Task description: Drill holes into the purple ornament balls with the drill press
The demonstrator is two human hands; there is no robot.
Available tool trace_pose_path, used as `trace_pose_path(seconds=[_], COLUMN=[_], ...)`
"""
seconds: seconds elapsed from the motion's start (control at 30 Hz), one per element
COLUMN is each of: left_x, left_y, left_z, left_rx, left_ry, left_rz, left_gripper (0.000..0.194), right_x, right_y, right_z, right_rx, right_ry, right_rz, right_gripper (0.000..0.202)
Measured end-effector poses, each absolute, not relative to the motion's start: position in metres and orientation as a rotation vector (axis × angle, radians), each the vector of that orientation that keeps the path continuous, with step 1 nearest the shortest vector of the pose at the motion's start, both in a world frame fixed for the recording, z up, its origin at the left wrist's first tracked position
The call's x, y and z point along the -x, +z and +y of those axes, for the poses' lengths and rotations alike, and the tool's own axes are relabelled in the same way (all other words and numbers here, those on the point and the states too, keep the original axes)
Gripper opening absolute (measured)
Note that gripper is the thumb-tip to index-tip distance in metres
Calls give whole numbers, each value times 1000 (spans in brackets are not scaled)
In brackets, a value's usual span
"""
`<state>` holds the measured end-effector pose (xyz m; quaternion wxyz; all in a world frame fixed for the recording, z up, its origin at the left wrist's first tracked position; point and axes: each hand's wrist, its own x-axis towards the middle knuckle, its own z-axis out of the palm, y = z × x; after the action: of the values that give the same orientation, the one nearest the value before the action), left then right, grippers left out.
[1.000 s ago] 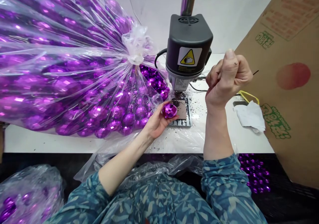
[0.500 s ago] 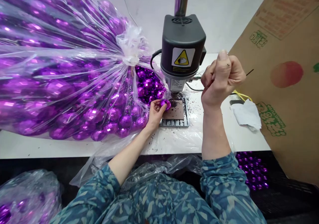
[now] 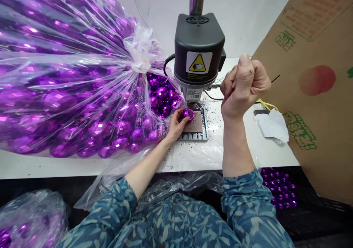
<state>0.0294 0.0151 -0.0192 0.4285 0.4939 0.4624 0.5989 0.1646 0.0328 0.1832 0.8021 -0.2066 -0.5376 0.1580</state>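
White desk (image 3: 68,166): left hand (image 3: 177,126) gripping a purple ball (image 3: 189,114) by the dark machine (image 3: 199,49)

The left hand is pinching the faceted ball between thumb and fingers, over the left side of a brown board (image 3: 196,124); whether it is touching the board, I cannot tell. The right hand (image 3: 244,84) is forming a closed fist, raised beside the machine; what it may be gripping is not showing.

The step in hand seems to be lining up the ball beneath the machine's lower end. The next move is probably calling for a steady ball and fingertips well clear of that end.

Farther out, dark crumbs (image 3: 214,112) are lying around the board, a clear bag (image 3: 68,93) of balls is filling the desk's left side, and a white cloth (image 3: 271,126) is lying near its right edge.
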Motion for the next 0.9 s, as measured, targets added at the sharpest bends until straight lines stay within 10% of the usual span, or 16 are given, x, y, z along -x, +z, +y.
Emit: trace_pose_path(seconds=[0.9], left_x=[-29], left_y=[-12], left_z=[-2], left_rx=[-1559], left_ry=[1428], left_rz=[1133], left_gripper=[51], right_x=[-165], right_y=[169], right_z=[26], right_rx=[342], right_ry=[324], right_rz=[-1136], right_gripper=[52])
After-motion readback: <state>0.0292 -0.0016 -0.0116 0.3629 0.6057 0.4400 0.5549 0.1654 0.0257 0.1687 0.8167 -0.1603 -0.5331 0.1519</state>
